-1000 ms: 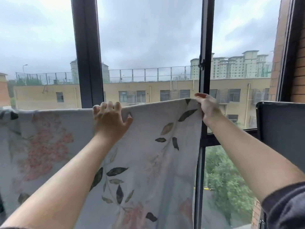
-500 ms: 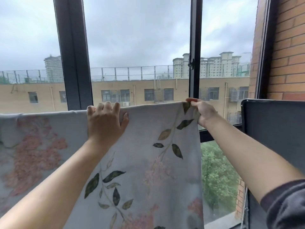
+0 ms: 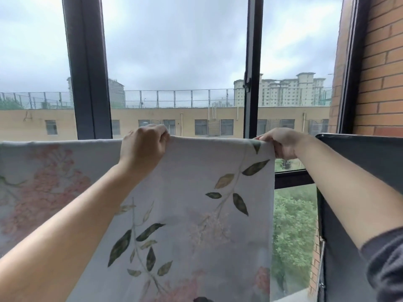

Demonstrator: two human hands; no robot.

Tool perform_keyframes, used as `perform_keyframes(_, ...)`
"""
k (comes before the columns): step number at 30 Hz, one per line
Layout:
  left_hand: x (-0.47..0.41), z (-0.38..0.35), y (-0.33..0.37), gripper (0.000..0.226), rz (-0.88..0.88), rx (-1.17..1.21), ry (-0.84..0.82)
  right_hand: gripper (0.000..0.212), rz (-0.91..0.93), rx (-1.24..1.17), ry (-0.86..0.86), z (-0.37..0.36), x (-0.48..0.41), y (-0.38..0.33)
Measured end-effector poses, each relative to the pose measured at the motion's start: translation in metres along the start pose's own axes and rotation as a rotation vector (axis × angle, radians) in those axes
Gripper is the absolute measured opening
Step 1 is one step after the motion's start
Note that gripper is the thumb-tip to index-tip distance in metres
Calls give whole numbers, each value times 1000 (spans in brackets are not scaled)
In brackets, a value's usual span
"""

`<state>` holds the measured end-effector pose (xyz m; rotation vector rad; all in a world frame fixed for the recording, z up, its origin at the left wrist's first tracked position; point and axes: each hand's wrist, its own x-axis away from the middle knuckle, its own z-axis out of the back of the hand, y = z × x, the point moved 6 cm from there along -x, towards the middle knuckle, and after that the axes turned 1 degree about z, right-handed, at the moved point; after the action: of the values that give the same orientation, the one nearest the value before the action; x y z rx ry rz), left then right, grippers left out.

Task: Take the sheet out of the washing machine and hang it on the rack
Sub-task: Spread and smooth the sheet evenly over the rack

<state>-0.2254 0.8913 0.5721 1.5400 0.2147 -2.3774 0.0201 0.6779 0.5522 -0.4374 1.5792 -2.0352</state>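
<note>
A big sheet (image 3: 196, 203) with pink flowers and green leaves is hanging in front of a tall window (image 3: 174, 62). It is starting at the far left edge and stretching across most of the view. Its top edge is running in a nearly straight line, and the cloth is falling down from there. The rack under it is hidden, so nobody can tell what the top edge is lying on.

The person's left hand (image 3: 142, 144) is curling into a fist on the top edge of the sheet, near the middle, and pinching the cloth tight. A thick dark window post (image 3: 87, 68) is standing up behind it.

Farther right, the right hand (image 3: 281, 144) is squeezing the top right corner of the sheet, with the fingers folded over the edge. A thin dark window post (image 3: 251, 62) is rising just behind this hand.

Through the glass, a long yellow building (image 3: 196, 120) and gray clouds are showing. Green trees (image 3: 294, 225) are growing down below.

At the far right, a flat dark panel (image 3: 359, 166) is standing next to a red brick wall (image 3: 381, 73).
</note>
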Motion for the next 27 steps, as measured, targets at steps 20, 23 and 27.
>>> perform_keyframes(20,-16,-72,123,18,-30,24,-40,23,433,609,365,85,-26,17)
perform_keyframes(23,-13,-84,128,18,-49,-37,-106,22,390,594,247,87,-30,30)
perform_keyframes(27,-9,-89,130,19,-93,-100,-197,18,310,480,-19,80,-33,50)
